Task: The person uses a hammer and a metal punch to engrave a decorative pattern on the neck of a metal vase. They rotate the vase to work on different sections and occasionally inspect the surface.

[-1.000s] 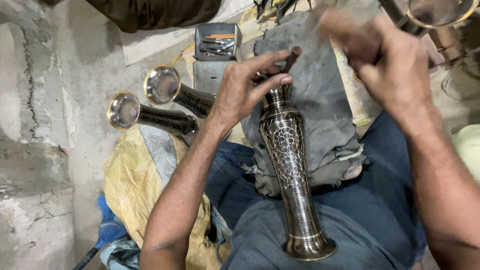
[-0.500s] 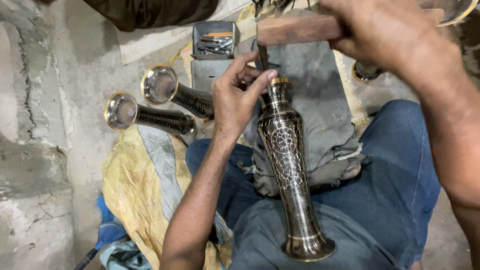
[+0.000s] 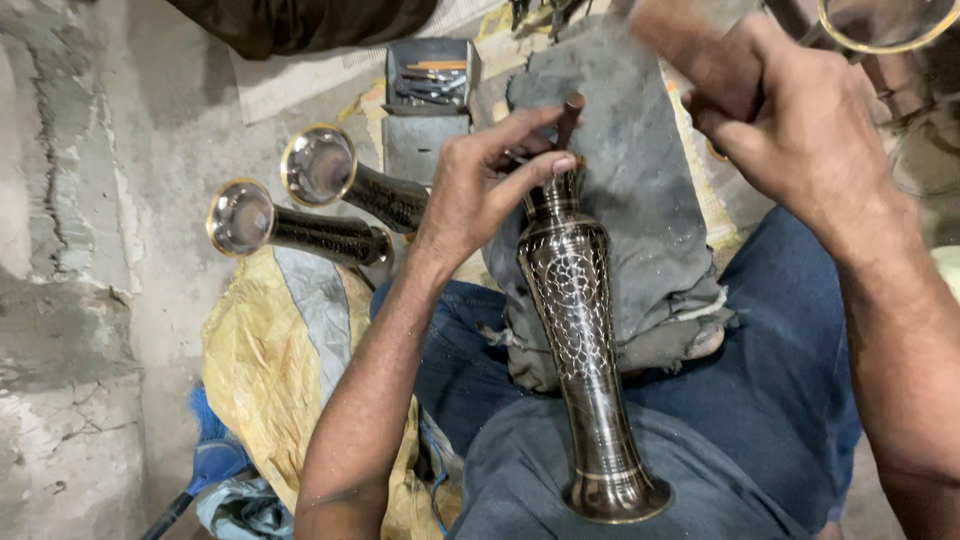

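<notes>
A tall, dark metal vase [image 3: 580, 340] with fine pale engraving lies across the person's lap, its flared foot near the camera and its narrow neck pointing away onto a grey cloth pad [image 3: 640, 200]. The left hand [image 3: 480, 190] sits at the vase's neck, its fingers [image 3: 530, 172] pinched around a thin dark punch [image 3: 567, 118] that stands on the metal just above the neck. The right hand [image 3: 800, 120] is raised to the right of it, its fingers wrapped tight around the handle of a wooden mallet [image 3: 680, 45], which is blurred. On the floor to the left, two similar vases [image 3: 300, 215] lie on their sides, side by side, with their shiny open mouths facing left. Beyond them, further away, stands a small grey metal box [image 3: 430, 85] holding tools. A crumpled yellow sheet [image 3: 265, 370] lies beside the person's left knee.
</notes>
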